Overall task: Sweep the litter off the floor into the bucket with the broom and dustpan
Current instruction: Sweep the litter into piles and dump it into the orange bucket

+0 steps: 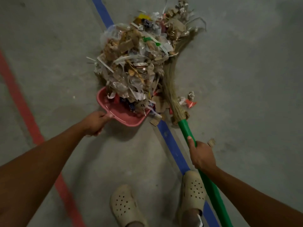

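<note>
**dusty_mop:** honestly, the worry for me is how much litter [136,63] there is versus how small that pink dustpan [124,114] is. the heap fills the upper middle of the frame and only its near edge sits over the pan mouth, just left of centre. the left hand [95,123] is wrapped around the pan's handle, and the right hand [202,155] is closed round the green broom [185,126] handle at lower right, thumb lying along it. one hard pull and i reckon stuff spills over the pan's side walls.

**sweepr99:** agreed, and look at the bristles [170,79], they run along the right side of the heap, not behind it. my guess is a stroke from there shoves things sideways toward the left of the frame rather than into the pan. lots of light plastic film in there too, which probably flutters off.

**dusty_mop:** plus there are strays. the orange packet [190,103] and some crumpled bits lie right of the bristles, a cardboard scrap [211,142] sits by the right hand, another one just below the pan. easy to miss.

**sweepr99:** also i can't see the bucket anywhere in shot, so a heaped pan has to travel. if it tips on the way, pieces drop on the floor [57,54] or near the beige clogs [194,192].
</note>
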